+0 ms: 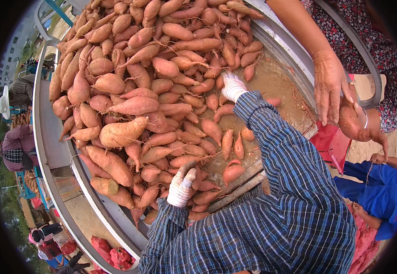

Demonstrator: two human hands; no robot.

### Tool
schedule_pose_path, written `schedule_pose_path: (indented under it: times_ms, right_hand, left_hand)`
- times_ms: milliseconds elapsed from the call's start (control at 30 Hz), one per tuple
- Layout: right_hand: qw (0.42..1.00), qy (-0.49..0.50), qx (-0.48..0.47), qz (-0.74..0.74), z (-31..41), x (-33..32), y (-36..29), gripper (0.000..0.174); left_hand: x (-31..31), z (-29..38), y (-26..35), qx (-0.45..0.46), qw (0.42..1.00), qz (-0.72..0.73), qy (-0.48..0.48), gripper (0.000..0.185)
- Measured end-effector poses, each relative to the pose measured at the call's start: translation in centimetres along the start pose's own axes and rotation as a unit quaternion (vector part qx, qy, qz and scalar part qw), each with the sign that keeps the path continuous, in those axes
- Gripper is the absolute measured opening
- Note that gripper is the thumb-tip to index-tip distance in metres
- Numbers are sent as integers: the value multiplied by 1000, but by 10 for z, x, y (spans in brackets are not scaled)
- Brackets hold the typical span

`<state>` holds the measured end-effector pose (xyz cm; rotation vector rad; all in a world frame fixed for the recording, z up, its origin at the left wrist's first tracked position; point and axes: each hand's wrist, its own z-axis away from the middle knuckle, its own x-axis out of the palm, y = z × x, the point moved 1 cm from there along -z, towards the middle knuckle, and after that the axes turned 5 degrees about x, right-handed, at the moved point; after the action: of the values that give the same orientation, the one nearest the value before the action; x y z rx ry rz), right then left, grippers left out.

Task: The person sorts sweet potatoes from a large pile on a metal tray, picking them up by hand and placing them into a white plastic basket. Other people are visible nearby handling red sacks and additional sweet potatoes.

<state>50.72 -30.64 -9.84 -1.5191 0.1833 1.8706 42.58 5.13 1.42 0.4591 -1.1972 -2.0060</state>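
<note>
A big heap of raw sweet potatoes with thin roots lies in front of me on a metal-sided truck bed. My left hand, in a white knit glove with soiled fingertips, rests at the near edge of the heap, fingers slightly apart and nothing seen in them. Farther out, my gloved right hand reaches to the heap's right edge. Its fingers touch a small sweet potato; whether they grip it is hidden. Several loose sweet potatoes lie between my arms on the dirty bed floor.
At right a co-worker's hand is beside a large sweet potato held over the rail, above a red bag. A person in blue is lower right. Metal rails curve along the left; filled red mesh sacks lie beyond.
</note>
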Motion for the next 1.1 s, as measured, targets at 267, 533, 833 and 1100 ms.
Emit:
schedule_pose_path:
  times_ms: [267,533,833,1100]
  right_hand:
    - [990,-113,5,89,-34,-3,3,79]
    - [995,-25,34,-90,40,-17,37,86]
    - [893,101,155,-410,25,-10,77,44]
    - [878,13,331,-344,-51,-6,113,54]
  left_hand:
    - [25,-64,20,12,1000,5,-12,47]
    - [52,-143,15,-11,994,110,13,69]
    - [81,-139,-10,-224,838,497,35,21]
    - [60,-133,-4,-138,925,352,48,26]
